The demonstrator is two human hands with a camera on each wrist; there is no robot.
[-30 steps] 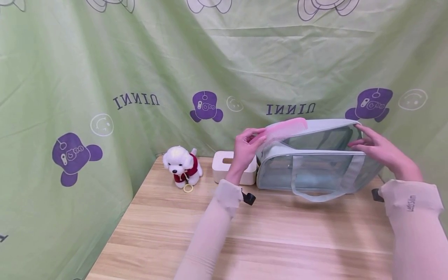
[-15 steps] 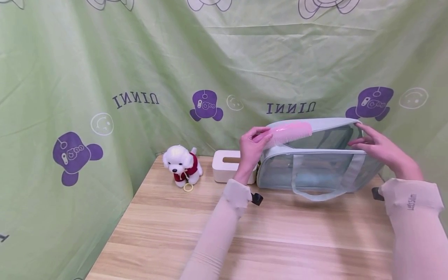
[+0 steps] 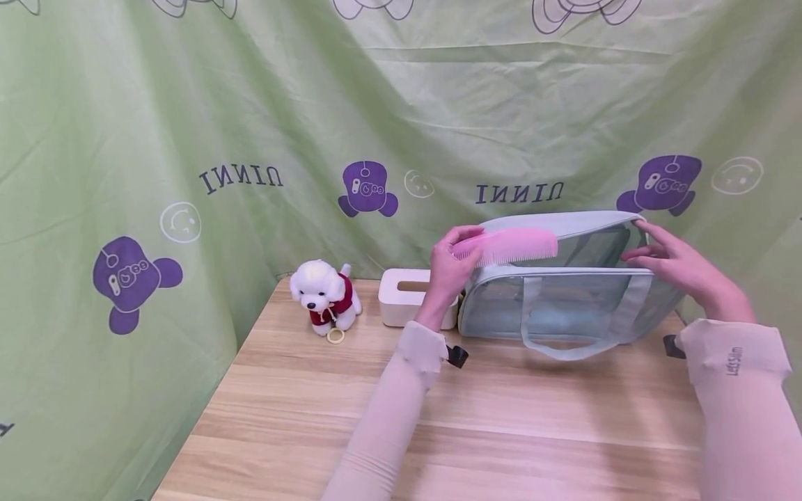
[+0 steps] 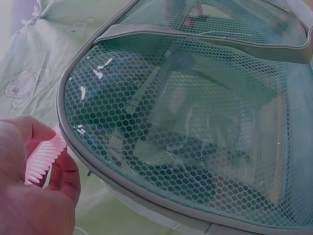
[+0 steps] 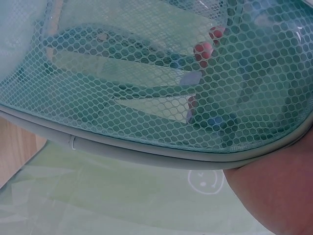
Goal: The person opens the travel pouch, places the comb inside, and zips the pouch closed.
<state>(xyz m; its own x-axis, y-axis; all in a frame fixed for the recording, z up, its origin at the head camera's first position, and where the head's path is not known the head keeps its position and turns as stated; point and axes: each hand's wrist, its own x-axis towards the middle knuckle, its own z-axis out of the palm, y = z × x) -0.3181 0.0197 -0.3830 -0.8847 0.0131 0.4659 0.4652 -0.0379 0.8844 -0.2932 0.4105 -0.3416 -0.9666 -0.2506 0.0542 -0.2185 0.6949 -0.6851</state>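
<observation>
My left hand (image 3: 450, 268) holds a pink comb (image 3: 520, 245) at one end, its teeth facing down. The comb lies nearly level across the left part of the bag's opening in the head view. In the left wrist view, fingers and thumb pinch the comb (image 4: 46, 159) beside the bag's piped edge. The see-through pale green bag (image 3: 495, 309) stands on the table with its top open and a strap hanging in front. At the opening's right end, my right hand (image 3: 689, 271) grips the rim. Its fingertips (image 5: 202, 51) show through the mesh in the right wrist view.
A white tissue box (image 3: 401, 299) stands just left of the bag, partly behind the left hand. Farther left sits a white toy dog (image 3: 319, 289) in a red top, with a small ring (image 3: 335, 336) before it. A patterned green curtain (image 3: 282, 104) hangs behind the wooden table (image 3: 501, 417).
My left hand has moved slightly right. The comb has swung from slanting upward to nearly level, its free end now lower. My right hand has stayed at the bag's rim.
</observation>
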